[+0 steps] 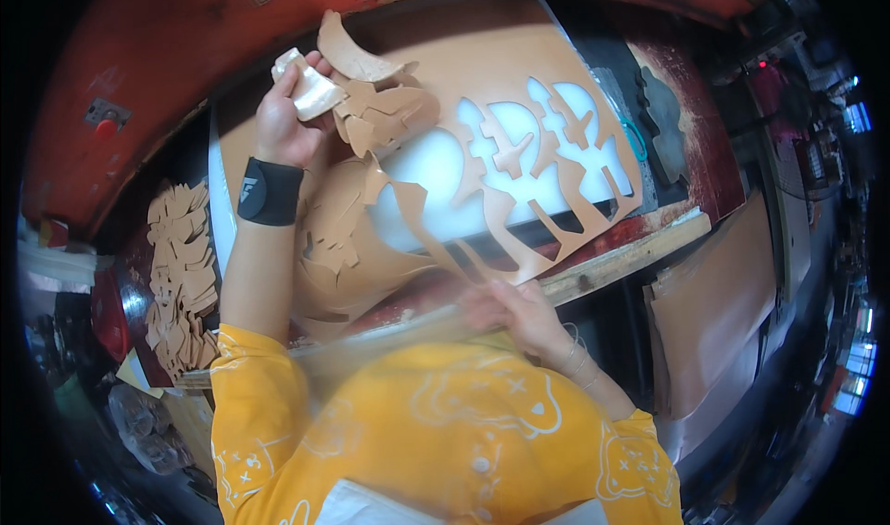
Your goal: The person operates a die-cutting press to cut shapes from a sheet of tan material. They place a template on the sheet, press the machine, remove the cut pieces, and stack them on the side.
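My left hand (289, 122), with a black band at the wrist, is closed round a glossy cream-coloured piece (315, 91) whose kind I cannot make out. Right beside it lie several loose tan cut pieces (380, 122), and a curved tan strip (352, 54) rises above them. A tan leather-like sheet (501, 238) with shaped cut-outs rests on a white board (422, 177). At the sheet's near edge is my right hand (528, 316), its fingers partly smeared by motion; whether they grip the edge is unclear. More scrap of the tan sheet (348, 238) is bunched below my left hand.
Stacked tan cut pieces (184, 279) stand at the left. Behind the table runs a red machine beam (185, 38) with red buttons. A wooden strip (640, 252) edges the table's near side. Larger tan sheets (714, 312) hang at the right, near a dark shaped plate (663, 122).
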Available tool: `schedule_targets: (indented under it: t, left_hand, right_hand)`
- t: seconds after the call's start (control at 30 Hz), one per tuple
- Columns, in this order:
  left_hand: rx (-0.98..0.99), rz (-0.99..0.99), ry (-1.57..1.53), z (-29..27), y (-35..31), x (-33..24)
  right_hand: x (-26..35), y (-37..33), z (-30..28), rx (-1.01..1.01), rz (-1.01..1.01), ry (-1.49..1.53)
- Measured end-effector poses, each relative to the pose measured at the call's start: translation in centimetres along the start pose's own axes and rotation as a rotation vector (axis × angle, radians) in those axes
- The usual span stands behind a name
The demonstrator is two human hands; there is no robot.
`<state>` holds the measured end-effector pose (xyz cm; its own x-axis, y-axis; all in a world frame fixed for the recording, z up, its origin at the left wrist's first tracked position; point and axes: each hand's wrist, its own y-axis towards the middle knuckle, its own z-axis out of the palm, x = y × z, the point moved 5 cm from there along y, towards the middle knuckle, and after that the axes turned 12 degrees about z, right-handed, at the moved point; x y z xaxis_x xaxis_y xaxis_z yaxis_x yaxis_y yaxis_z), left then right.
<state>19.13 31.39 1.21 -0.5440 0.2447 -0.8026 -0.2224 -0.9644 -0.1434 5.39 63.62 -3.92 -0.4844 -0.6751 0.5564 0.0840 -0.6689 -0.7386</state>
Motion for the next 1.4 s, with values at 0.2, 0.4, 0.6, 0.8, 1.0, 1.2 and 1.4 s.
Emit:
schedule_targets:
  t: [0.2, 0.4, 0.6, 0.8, 1.0, 1.2, 1.4]
  left_hand:
    - [0.284, -0.123, -0.156, -0.3, -4.1, 0.4]
    - [0.479, -0.179, -0.496, 1.2, -6.6, 1.4]
    - [0.368, -0.212, -0.591, -0.9, -6.1, 3.0]
    - [0.216, -0.154, -0.723, -3.2, -1.6, -0.1]
    - [0.404, 0.020, -0.540, -4.9, 0.5, -6.6]
    - [0.001, 0.121, -0.315, -3.9, -0.4, -4.6]
    - [0.309, -0.002, -0.531, -1.4, -1.5, -3.4]
  right_hand:
    - [8.5, -4.7, 3.9, 0.270, -0.280, -0.848]
    - [14.7, 4.7, 8.3, -0.371, -0.654, -0.795]
    - [14.3, 8.1, 7.9, -0.180, -0.927, -0.560]
    - [11.8, 5.9, 4.4, -0.393, -0.898, -0.745]
    - [11.5, 4.9, 3.2, -0.412, -0.816, -0.838]
    - [15.9, 2.3, 9.0, -0.625, -1.190, -1.161]
    - [16.8, 7.2, 12.8, -0.450, -0.778, -1.137]
